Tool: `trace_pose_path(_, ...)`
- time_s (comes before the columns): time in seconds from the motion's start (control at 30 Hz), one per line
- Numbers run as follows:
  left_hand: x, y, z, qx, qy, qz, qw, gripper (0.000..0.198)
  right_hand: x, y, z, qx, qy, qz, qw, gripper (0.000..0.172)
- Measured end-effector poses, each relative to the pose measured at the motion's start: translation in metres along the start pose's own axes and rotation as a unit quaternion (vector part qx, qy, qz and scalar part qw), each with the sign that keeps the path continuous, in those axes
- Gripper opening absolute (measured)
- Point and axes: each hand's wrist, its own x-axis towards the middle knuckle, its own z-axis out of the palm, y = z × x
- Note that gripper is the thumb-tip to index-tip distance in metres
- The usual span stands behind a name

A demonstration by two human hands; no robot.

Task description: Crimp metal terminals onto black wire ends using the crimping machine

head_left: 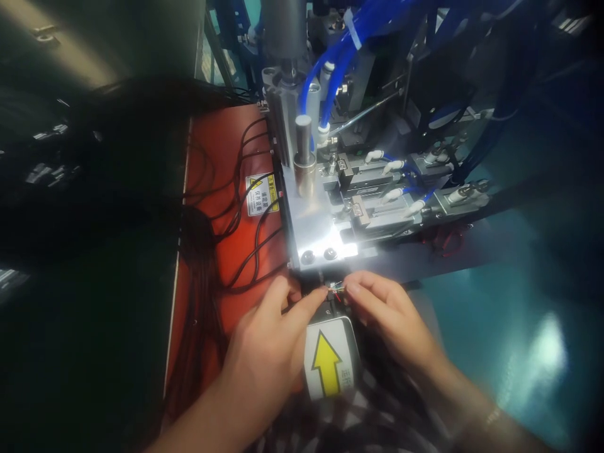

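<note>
Several thin coloured wires [336,290] stretch across the small gap between my two hands, just below the front edge of the metal machine block. My left hand [268,340] is closed, its thumb tip at the left end of these wires; a bit of black cable shows between thumb and fingers. With thumb and forefinger pinched together, my right hand [391,308] grips the wires' other end. Exactly how the wires sit in the fingertips is too small to make out. Under the hands is a white label with a yellow arrow [326,365].
A pneumatic machine [306,233] with metal posts and blue air hoses [337,75] rises beyond the hands. On the left, black cables [201,277] lie over an orange-red surface [226,145] with a warning sticker [262,196]. Greenish floor [514,296] shows at right.
</note>
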Motion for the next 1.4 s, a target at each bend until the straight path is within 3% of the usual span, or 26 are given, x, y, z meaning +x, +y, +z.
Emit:
trace_pose_path(0.3, 0.001, 0.000, -0.001, -0.004, -0.005, 0.007, 1.000, 0.032, -0.002, 0.000, 0.002, 0.018, -0.003, 0.030, 0.999, 0.029)
trace_pose_path(0.83, 0.001, 0.000, -0.002, -0.003, -0.014, -0.002, 1.000, 0.032, -0.002, -0.006, 0.003, -0.037, 0.009, 0.018, 0.999, 0.027)
trace_pose_path(1.0, 0.001, 0.000, -0.001, 0.000, -0.019, -0.008, 1.000, 0.033, -0.003, -0.011, 0.000, -0.064, 0.046, -0.015, 0.997, 0.024)
trace_pose_path(1.4, 0.001, 0.001, -0.001, 0.000, -0.010, -0.007, 1.000, 0.033, -0.002, -0.006, 0.008, -0.055, 0.067, -0.048, 0.995, 0.021)
